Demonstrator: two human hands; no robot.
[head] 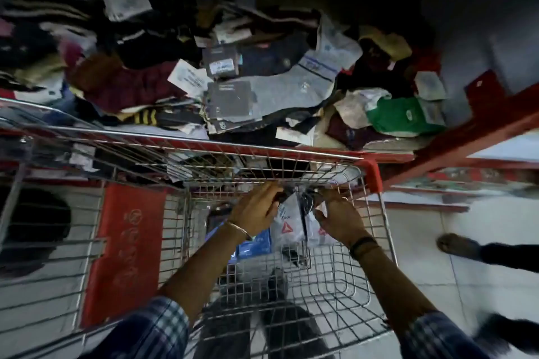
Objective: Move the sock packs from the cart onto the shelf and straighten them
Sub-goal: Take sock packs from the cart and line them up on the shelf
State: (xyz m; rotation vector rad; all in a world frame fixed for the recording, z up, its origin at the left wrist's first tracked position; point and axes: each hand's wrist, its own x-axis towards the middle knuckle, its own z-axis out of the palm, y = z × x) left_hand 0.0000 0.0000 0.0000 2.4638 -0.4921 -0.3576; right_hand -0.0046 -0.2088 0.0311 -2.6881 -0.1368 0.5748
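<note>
Both my hands reach into the wire cart [376, 230] at its far end. My left hand [256, 210] and my right hand [339, 217] grip the two sides of clear plastic sock packs [287, 227] with dark socks and a red triangle mark. A blue pack [256, 245] lies under them on the cart floor. Beyond the cart's rim, the red shelf [455, 143] carries a loose heap of sock packs [233, 81], among them a grey sock [294, 81] and a green pack [399, 115].
The cart's red child-seat flap [128, 245] stands at the left. Another person's foot [458, 246] and dark trouser leg are on the tiled floor at the right. A lower red shelf edge [423, 204] runs right of the cart.
</note>
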